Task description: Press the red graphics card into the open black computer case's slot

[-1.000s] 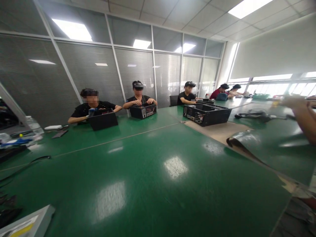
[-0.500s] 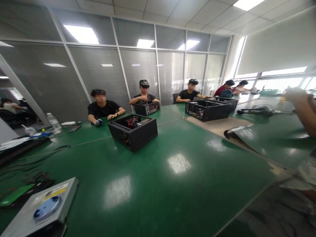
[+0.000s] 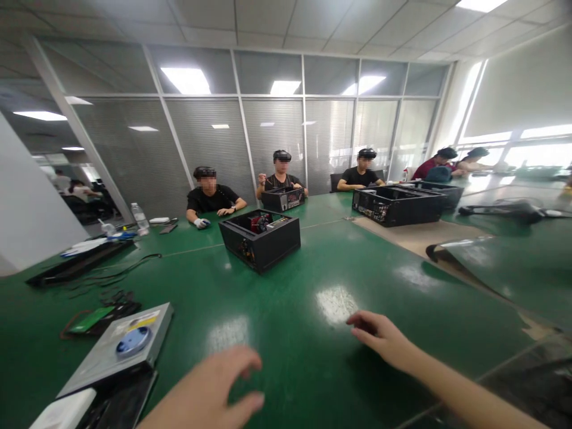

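Computer case (image 3: 260, 241) sits on the green table (image 3: 286, 310), beyond both hands, open-topped, a red part (image 3: 260, 223) inside. At least two more cases (image 3: 397, 205) stand farther back. The left hand (image 3: 214, 381) and right hand (image 3: 379, 336), both empty, have loosely curled fingers, thumbs parted from them. One silver drive (image 3: 118, 345) lies left.

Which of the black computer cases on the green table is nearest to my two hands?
The open-topped case, nearest the white-gloved hand; the other cases stand farther back.
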